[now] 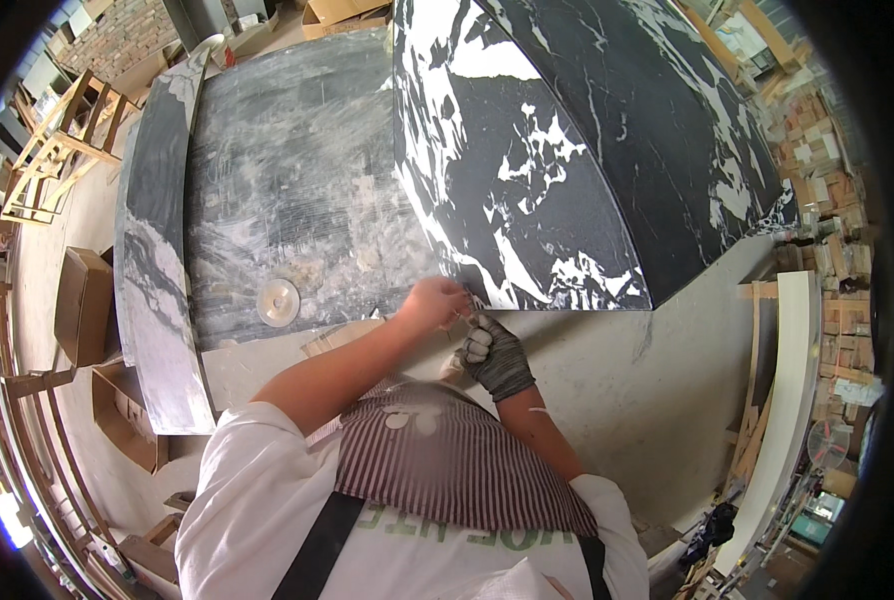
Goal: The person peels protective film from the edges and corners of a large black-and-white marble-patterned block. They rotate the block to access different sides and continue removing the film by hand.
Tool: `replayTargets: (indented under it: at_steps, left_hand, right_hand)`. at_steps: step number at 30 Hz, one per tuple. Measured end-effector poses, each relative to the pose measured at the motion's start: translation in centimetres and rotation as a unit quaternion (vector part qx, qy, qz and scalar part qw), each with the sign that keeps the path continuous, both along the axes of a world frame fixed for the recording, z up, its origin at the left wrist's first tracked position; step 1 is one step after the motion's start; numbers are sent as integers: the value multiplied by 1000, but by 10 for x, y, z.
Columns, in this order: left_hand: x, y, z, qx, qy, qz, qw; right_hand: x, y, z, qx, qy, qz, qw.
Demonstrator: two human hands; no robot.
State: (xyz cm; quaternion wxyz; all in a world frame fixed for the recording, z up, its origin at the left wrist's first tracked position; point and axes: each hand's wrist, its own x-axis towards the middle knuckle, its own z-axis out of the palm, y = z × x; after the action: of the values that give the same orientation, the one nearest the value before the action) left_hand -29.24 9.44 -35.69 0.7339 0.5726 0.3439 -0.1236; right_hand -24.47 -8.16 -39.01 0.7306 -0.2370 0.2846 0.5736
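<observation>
My bare left hand (435, 304) is closed, its fingertips pinched together by the near edge of a black slab with white veins (542, 185). Just to its right, my right hand (497, 355) wears a dark grey knit glove and is curled into a fist, thumb side up. The two hands almost meet. Anything small between their fingers is too hidden to make out. The veined slab stands beside a dusty grey worktable (297, 170). On that table's near part lies a round, pale disc (278, 302) with a hole at its middle.
A long grey-and-white stone strip (162, 250) runs along the table's left side. Cardboard boxes (84, 305) and a wooden frame (67, 145) stand further left. To the right are a long white beam (782, 400) and stacked wooden pieces (827, 190). A striped apron covers my front.
</observation>
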Motion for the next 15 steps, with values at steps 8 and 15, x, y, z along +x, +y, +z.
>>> replayTargets:
  at_steps: [8, 15]
  left_hand:
    - [-3, 1, -15, -47, -25, -6, 999]
    - [-5, -1, -60, -29, -55, 7, 998]
  right_hand:
    - [-8, -7, -13, 59, 65, -48, 995]
    - [-10, 2, -37, 11, 31, -42, 999]
